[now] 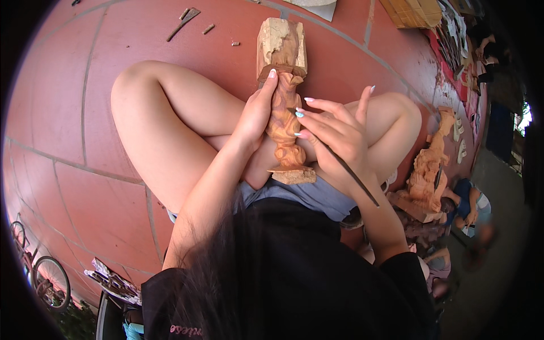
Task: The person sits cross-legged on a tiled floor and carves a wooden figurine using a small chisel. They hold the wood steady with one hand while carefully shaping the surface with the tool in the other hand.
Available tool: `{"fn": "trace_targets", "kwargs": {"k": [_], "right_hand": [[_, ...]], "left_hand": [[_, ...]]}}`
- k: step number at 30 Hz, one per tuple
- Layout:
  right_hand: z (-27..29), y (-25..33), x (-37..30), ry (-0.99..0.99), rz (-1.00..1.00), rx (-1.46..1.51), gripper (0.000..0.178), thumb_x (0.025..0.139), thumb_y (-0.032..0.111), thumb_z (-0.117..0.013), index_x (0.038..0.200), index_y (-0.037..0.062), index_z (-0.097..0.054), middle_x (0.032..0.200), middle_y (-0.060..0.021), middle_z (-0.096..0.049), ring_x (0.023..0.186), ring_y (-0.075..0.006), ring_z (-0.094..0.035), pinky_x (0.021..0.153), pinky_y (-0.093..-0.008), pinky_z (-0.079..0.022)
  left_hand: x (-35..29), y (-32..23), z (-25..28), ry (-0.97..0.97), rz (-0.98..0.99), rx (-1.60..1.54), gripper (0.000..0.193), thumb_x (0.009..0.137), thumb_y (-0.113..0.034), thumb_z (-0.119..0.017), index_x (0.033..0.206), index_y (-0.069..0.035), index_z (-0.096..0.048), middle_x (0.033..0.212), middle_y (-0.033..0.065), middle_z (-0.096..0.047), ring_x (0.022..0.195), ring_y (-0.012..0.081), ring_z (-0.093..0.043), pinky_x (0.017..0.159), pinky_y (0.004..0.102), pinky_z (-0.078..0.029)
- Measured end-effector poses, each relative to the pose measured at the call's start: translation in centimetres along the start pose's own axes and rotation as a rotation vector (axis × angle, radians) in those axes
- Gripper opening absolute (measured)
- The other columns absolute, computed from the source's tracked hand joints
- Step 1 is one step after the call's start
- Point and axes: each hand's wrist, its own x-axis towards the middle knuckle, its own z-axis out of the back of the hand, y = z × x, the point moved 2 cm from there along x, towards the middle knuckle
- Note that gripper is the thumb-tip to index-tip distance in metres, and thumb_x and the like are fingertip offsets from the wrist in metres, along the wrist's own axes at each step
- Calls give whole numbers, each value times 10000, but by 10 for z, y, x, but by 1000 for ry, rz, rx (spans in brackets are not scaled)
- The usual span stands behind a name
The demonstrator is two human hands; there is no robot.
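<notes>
Head view: holding a carved wooden figure (283,101) and dark tool (356,180)

Holding the figure between bent legs (164,113). Gripping its left side with the left hand (258,109), partly curled. Pinching the tool in the right hand (341,136) with other fingers spread, tip at the carved surface. Showing red floor tiles (56,113) and another carving (429,164) at right.

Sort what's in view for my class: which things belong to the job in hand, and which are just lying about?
In use:
- carved wood piece, against the left hand
- thin dark tool, in the right hand

Lying about, touched by neither hand:
- flared piece on the floor
- small stub beside it
- cardboard
- bicycle
</notes>
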Motion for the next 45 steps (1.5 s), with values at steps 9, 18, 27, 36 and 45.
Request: {"fn": "trace_targets", "kwargs": {"k": [9, 18, 27, 36, 45], "right_hand": [[5, 0, 7, 84, 39, 28, 207, 778, 102, -743, 981, 65, -747, 959, -25, -744, 1106, -188, -631, 1133, -674, 89], [-4, -4, 12, 4, 88, -54, 140, 765, 156, -759, 872, 69, -733, 864, 2, -725, 1030, -152, -638, 1122, -726, 34], [4, -1, 38, 0, 98, -177, 158, 788, 157, -747, 925, 77, -752, 918, 0, -739, 1059, -163, -636, 1153, -654, 56], [-3, -7, 39, 5, 51, -257, 138, 806, 149, -737, 916, 66, -741, 892, -10, -734, 1026, -163, -642, 1160, -646, 31], [5, 9, 19, 5, 16, -177, 153, 799, 143, -730, 923, 53, -731, 894, -14, -725, 999, -162, -640, 1145, -683, -5]], "left_hand": [[1, 0, -1, 9, 0, -6, 575, 1017, -526, -417, 1215, -12, -583, 1074, 112, -670, 963, 174, -660, 869, 315, -529], [-4, -5, -7, -23, -6, -117, 587, 1050, -497, -318, 1244, -2, -566, 1110, 132, -663, 989, 205, -658, 915, 351, -525], [-7, -10, -6, 89, 57, -339, 446, 1043, -410, -414, 1253, -44, -556, 1125, 124, -664, 1021, 214, -658, 913, 364, -536], [2, 0, -1, 94, 52, -246, 390, 1015, -360, -512, 1220, -33, -571, 1125, 106, -663, 1003, 186, -659, 906, 354, -534], [-1, 4, 5, 38, 5, -159, 373, 1006, -283, -499, 1241, 5, -537, 1122, 134, -646, 1032, 211, -646, 932, 369, -516]]}}
